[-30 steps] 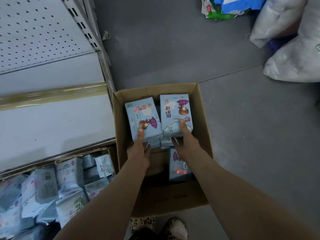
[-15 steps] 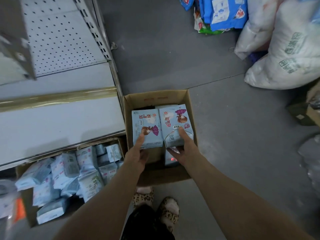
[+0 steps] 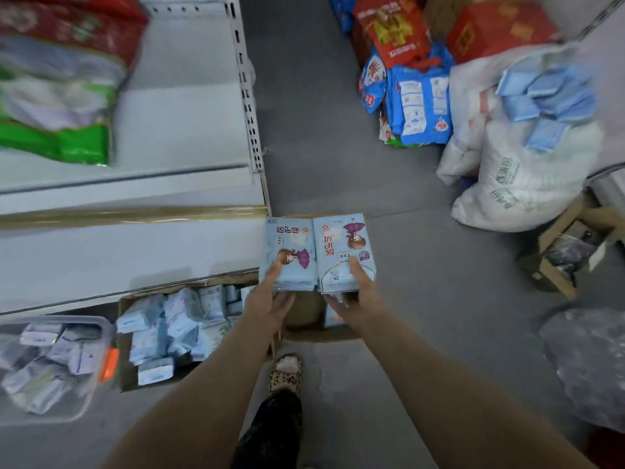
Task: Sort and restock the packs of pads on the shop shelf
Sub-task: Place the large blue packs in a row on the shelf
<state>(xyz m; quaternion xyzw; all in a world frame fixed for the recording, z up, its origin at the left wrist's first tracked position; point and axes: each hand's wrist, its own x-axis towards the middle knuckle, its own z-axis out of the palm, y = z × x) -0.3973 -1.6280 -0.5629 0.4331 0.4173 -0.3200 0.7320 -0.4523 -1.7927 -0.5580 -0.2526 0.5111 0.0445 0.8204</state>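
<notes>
Beside the shelf point(image 3: 135, 252) — left hand point(image 3: 270, 301), right hand point(image 3: 360, 299) grip packs point(image 3: 289, 252) (hiding carton point(image 3: 306, 311)).

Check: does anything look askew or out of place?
Yes. The left pack, in the left hand, shows its cartoon girl at the near end; the right pack, in the right hand, shows her at the far end, so they face opposite ways. Loose packs in the cardboard box lie jumbled.
</notes>
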